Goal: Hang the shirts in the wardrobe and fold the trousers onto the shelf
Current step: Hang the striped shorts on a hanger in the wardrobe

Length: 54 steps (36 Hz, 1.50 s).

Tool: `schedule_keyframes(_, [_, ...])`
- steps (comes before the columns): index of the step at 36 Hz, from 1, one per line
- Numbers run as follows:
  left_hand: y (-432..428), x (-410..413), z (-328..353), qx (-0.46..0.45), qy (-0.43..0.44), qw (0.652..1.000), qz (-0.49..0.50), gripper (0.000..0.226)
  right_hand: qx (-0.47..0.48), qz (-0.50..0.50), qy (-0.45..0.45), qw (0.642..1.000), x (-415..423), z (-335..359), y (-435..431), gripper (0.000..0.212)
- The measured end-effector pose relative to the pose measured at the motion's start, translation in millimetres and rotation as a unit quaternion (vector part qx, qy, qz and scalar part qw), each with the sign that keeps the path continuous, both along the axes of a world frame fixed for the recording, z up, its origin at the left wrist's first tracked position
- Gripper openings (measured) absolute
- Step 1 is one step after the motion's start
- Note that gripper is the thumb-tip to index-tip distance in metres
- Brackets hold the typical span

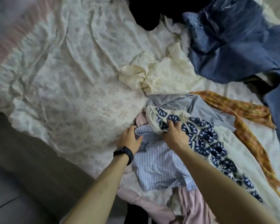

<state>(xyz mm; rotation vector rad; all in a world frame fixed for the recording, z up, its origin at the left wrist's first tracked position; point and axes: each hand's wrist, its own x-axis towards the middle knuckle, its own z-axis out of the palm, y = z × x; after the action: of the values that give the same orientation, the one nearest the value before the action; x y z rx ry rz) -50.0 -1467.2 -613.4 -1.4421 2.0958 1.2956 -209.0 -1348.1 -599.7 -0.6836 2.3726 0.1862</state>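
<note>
Left grip (131, 138): closed on the collar of the striped shirt (158, 164), fingers curled over the collar edge, thumb lying on the cloth. Black wristband (124, 153) on that wrist.

Right grip (176, 132): closed on the patterned garment (205, 139), navy and cream, fingertips dug into a bunched fold near its upper end. I see the two grips just beside each other, with the collar between them.

Striped shirt: pale blue and white, lies crumpled on the bed sheet (71, 78) near the bed's near edge, partly under the patterned garment. The patterned garment runs from the right grip down toward the lower right, across the right forearm's far side.

Pink garment (192, 206): under the striped shirt's near end, at the bed edge.

Pale blue garment (192, 104): just beyond the patterned garment, touching it.

Cream garment (165, 75): farther out, bunched, touching the pale blue one.

Orange cloth (242, 109): long strip to the right, running down the sheet.

Blue denim garment (233, 39): upper right, heaped, well apart from both grips.

Black garment (147, 12): top edge, beside the denim.

Grey floor (14, 183): lower left, beside the bed.
</note>
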Motion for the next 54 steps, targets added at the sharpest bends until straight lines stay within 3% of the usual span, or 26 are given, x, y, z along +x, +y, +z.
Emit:
schedule_keyframes(3, [-4.4, 2.0, 2.9, -0.020, 0.003, 1.000, -0.016, 0.020, -0.036, 0.008, 0.007, 0.999, -14.9, 10.6, 8.4, 0.044])
schedule_keyframes(7, [-6.7, 1.6, 27.2, -0.038, 0.010, 0.998, -0.046, 0.021, -0.086, -0.060, 0.064, 0.992, -51.1, 34.8, 39.8, 0.030])
schedule_keyframes(15, [-2.8, -11.3, 116.4, -0.127, 0.078, 0.987, -0.055, 0.017, -0.156, -0.209, 0.170, 0.950, -115.0, 118.3, 117.5, 0.038])
schedule_keyframes(21, [15.8, -28.7, 220.7, -0.201, 0.152, 0.964, -0.080, 0.016, -0.161, -0.182, 0.088, 0.966, -94.6, 174.9, 132.8, 0.043])
schedule_keyframes(24, [27.0, -29.6, 267.3, -0.245, 0.179, 0.949, -0.089, 0.014, -0.218, -0.152, 0.037, 0.963, -65.5, 193.7, 128.8, 0.045])
schedule_keyframes(27, [42.7, -20.3, 321.2, -0.281, 0.209, 0.932, -0.094, 0.008, -0.291, -0.191, -0.044, 0.936, -38.9, 211.3, 130.4, 0.075])
schedule_keyframes(29, [53.4, -9.7, 353.7, -0.302, 0.241, 0.919, -0.083, 0.017, -0.341, -0.245, -0.098, 0.902, -27.7, 218.9, 131.8, 0.097])
schedule_keyframes(31, [66.9, 6.3, 380.9, -0.324, 0.259, 0.908, -0.065, 0.018, -0.383, -0.259, -0.156, 0.873, -17.1, 230.3, 133.4, 0.101])
schedule_keyframes(33, [80.6, 23.9, 402.2, -0.341, 0.270, 0.899, -0.038, 0.009, -0.417, -0.232, -0.197, 0.857, -1.4, 251.6, 131.2, 0.087])
schedule_keyframes(36, [94.9, 49.0, 423.9, -0.371, 0.290, 0.882, -0.006, 0.021, -0.451, -0.166, -0.218, 0.850, 14.6, 267.4, 122.0, 0.061])
schedule_keyframes(37, [101.0, 62.4, 433.2, -0.383, 0.292, 0.876, 0.004, 0.023, -0.454, -0.137, -0.210, 0.855, 18.5, 270.5, 117.8, 0.053])
schedule_keyframes(39, [105.8, 86.3, 443.9, -0.393, 0.285, 0.874, 0.027, 0.004, -0.442, -0.088, -0.179, 0.875, 25.3, 277.3, 107.2, 0.044])
schedule_keyframes(41, [108.8, 118.3, 451.7, -0.405, 0.261, 0.874, 0.067, 0.015, -0.424, -0.026, -0.150, 0.893, 37.9, 290.0, 96.2, 0.032])
schedule_keyframes(44, [115.3, 173.7, 459.5, -0.406, 0.197, 0.882, 0.136, 0.005, -0.432, 0.043, -0.116, 0.893, 60.9, 323.6, 81.6, 0.022])
schedule_keyframes(47, [124.5, 228.4, 463.0, -0.393, 0.151, 0.890, 0.175, 0.007, -0.416, 0.100, -0.071, 0.901, 71.8, 360.6, 63.1, 0.017])
schedule_keyframes(52, [150.0, 294.5, 465.3, -0.376, 0.128, 0.891, 0.221, 0.003, -0.399, 0.205, -0.001, 0.893, 101.5, 429.2, 42.4, 0.032])
schedule_keyframes(54, [159.1, 313.7, 466.3, -0.373, 0.127, 0.887, 0.241, 0.016, -0.387, 0.232, 0.012, 0.892, 120.9, 447.1, 40.1, 0.032])
